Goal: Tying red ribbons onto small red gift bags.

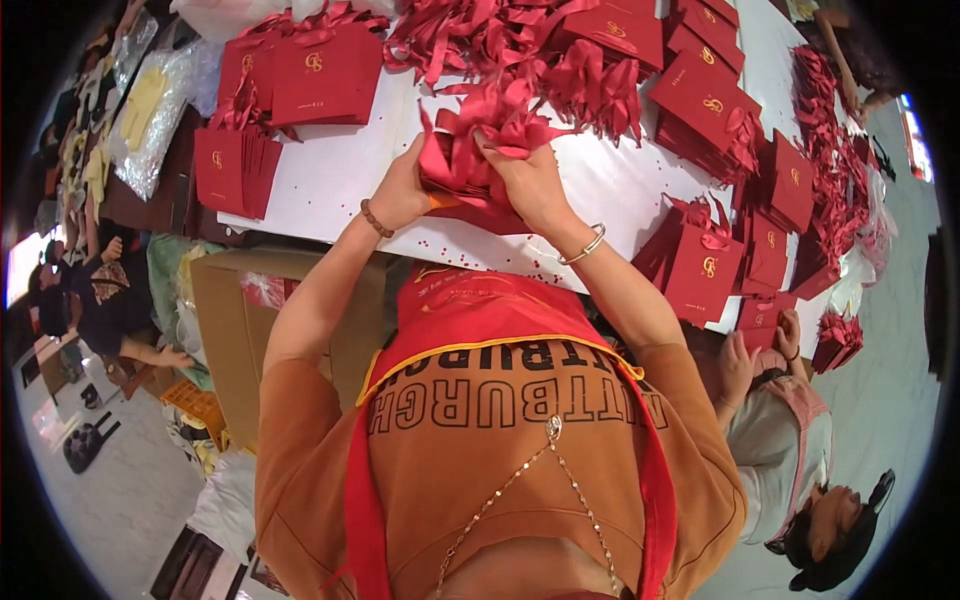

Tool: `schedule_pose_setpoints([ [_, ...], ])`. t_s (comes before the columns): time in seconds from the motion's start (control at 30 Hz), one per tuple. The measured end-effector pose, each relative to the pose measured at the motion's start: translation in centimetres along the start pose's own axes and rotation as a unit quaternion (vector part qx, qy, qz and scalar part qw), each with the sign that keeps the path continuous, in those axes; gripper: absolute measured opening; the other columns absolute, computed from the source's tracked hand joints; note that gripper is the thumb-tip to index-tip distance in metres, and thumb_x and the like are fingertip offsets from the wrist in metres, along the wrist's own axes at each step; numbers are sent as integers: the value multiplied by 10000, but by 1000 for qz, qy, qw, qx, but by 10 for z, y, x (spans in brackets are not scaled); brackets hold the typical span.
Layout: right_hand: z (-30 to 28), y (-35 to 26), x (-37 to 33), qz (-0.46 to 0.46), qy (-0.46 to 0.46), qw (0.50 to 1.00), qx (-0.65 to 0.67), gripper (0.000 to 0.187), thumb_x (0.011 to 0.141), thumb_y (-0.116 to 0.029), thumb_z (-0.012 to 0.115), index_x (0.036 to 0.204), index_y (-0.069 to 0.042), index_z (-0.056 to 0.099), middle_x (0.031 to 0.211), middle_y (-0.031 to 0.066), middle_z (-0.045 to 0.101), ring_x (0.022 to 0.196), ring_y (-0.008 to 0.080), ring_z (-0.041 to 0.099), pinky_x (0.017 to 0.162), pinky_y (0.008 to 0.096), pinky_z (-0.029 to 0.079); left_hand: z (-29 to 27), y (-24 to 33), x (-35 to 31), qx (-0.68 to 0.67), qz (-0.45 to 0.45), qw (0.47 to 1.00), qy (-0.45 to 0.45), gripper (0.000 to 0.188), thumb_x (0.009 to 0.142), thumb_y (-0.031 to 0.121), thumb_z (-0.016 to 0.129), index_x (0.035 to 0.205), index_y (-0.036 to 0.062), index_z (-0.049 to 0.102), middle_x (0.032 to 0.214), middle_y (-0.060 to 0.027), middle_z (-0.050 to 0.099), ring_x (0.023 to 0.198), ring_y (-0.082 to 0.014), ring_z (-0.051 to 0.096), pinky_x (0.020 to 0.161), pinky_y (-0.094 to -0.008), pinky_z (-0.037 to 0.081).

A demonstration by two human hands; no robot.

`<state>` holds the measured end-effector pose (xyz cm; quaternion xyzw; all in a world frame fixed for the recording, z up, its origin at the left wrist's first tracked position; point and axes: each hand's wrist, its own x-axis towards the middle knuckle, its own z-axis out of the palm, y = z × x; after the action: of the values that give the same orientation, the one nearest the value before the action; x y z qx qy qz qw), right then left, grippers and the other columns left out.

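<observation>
At the near edge of the white-covered table, a dark red paper bag (pixel 485 213) with red satin ribbons (pixel 470 135) bunched over it sits between my hands. My left hand (pixel 404 188) grips its left side, and my right hand (pixel 534 190) is closed round the right side, the thumb among the ribbons. Ribbon covers many of the fingertips, and I cannot tell whether it is one bag or several together. Above them lies a big heap of loose red ribbon loops (pixel 450 45).
Stacks of red bags with gold print stand at left (pixel 325 75) and right (pixel 705 105) on the table (pixel 590 185). Small red specks dot its surface. A cardboard box (pixel 235 310) is at my left. A co-worker's hands (pixel 740 365) hold a red bag at right.
</observation>
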<state>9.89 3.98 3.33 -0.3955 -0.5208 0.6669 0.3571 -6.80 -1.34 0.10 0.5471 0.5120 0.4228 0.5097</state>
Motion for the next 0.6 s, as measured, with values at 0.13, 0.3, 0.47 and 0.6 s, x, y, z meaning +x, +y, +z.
schedule_pose_setpoints([
  [0.13,24,2,11,-95,-24,973,-207,233,752,-208,625,846,0,579,701,138,576,675,249,532,618,342,425,4,-61,-18,61,17,996,64,550,652,153,758,1141,82,515,1123,-83,560,1031,-212,535,877,-345,432],
  [0.3,23,3,26,-54,-31,964,-260,300,723,-297,620,762,-4,570,663,219,547,661,390,543,579,423,412,3,-76,-11,199,63,972,103,544,639,184,768,1115,75,527,1108,-80,564,1008,-209,544,854,-350,440],
  [0.47,14,-30,36,-37,-110,979,-170,496,737,-203,679,1126,2,449,988,127,574,848,165,536,768,312,431,8,-76,-2,-58,35,989,129,521,629,96,765,1090,35,530,1044,-60,596,931,-168,571,798,-306,465],
  [0.6,-51,-27,62,-14,-110,987,-117,939,707,-408,693,1329,68,175,1351,212,287,1273,257,265,1036,348,226,9,-57,7,-197,-2,973,121,549,589,-38,743,1093,15,534,991,-42,618,895,-150,583,782,-293,473],
])
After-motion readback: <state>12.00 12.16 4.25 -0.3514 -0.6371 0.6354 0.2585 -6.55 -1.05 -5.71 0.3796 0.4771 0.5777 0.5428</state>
